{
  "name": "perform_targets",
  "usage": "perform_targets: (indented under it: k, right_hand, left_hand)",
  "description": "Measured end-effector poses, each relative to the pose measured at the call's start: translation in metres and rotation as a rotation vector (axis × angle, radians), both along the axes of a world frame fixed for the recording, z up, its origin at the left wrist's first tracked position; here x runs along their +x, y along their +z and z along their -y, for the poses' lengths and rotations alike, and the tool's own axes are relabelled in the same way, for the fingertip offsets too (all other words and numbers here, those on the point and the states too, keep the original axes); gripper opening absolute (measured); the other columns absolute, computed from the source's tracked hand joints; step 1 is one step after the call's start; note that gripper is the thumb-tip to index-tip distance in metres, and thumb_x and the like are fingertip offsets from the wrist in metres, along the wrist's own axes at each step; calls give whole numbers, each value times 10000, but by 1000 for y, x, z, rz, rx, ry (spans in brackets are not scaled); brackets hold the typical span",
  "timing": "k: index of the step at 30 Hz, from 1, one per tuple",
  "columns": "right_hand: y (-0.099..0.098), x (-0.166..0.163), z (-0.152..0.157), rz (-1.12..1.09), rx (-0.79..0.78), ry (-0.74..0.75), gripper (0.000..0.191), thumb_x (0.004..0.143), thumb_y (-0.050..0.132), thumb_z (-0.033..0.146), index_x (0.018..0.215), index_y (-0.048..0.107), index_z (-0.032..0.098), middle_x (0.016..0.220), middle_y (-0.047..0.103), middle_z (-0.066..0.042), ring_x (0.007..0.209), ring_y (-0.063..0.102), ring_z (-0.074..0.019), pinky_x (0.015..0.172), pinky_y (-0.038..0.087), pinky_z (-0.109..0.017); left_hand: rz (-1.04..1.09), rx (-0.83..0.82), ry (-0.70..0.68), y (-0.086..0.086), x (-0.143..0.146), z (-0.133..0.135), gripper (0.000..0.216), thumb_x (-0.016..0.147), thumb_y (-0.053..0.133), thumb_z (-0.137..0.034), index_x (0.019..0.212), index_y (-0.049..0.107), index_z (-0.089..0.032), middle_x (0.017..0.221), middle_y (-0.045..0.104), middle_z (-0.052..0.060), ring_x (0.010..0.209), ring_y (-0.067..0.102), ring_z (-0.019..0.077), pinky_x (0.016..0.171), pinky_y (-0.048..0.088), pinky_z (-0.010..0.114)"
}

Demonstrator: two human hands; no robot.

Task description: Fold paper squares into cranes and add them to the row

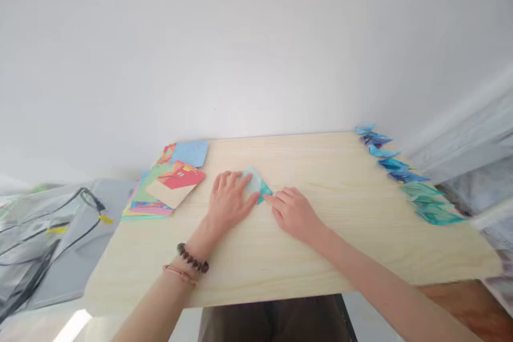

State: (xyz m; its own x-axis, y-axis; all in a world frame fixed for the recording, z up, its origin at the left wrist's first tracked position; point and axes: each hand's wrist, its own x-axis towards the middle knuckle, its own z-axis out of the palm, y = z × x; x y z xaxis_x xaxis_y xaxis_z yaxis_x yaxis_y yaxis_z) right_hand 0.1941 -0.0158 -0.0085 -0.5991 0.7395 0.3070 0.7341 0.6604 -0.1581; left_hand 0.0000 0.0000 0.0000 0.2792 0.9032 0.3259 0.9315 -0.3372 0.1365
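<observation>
A small sheet of origami paper point(253, 180), pale on one face with a teal folded part, lies on the wooden table in front of me. My left hand point(229, 200) rests flat over its left side, fingers spread, thumb on the lower edge. That hand hides part of the sheet. At the paper's right corner is my right hand point(292, 211), its fingers curled in and the fingertips pressed onto the teal fold. Whether the thumb is under the paper cannot be made out.
A stack of coloured origami paper point(160, 187) lies at the left, with a blue sheet point(192, 153) behind it. Several folded blue and teal paper pieces point(395, 164) line the right edge of the table point(320, 256). Black cables point(90, 197) are left of the table; a white wall point(256, 48) stands behind.
</observation>
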Motion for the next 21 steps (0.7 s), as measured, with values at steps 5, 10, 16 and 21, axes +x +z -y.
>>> perform_targets:
  k: [5, 10, 16, 21]
  right_hand:
    - [-1, 4, 0, -26, 16, -44, 289, 843, 449, 142, 1080, 612, 174, 812, 614, -55, 859, 494, -201, 801, 354, -339]
    - [-3, 6, 1, -24, 31, -78, 303, 845, 445, 141, 1097, 610, 183, 762, 588, -49, 819, 481, -197, 773, 352, -329]
    - [-6, 7, 3, -36, 62, -109, 303, 843, 437, 129, 1080, 622, 164, 724, 575, -52, 772, 470, -191, 762, 353, -322]
    - [-7, 7, 2, -56, 70, -130, 302, 841, 432, 123, 1063, 634, 161, 709, 574, -49, 765, 474, -192, 768, 357, -321]
  left_hand:
    - [20, 12, -9, 0, -1, 0, 479, 817, 466, -527, 1219, 492, -268, 1203, 502, 87, 1125, 411, 283, 981, 321, 460]
    - [21, 17, -3, -1, -1, 0, 489, 811, 471, -534, 1223, 493, -272, 1201, 504, 87, 1126, 413, 285, 986, 317, 460]
    - [11, 12, 1, -1, -1, 0, 498, 813, 459, -545, 1222, 499, -264, 1196, 507, 91, 1128, 412, 284, 994, 310, 456]
    - [18, 18, -1, -1, -1, 0, 494, 814, 460, -542, 1220, 503, -263, 1189, 512, 90, 1131, 410, 284, 997, 309, 454]
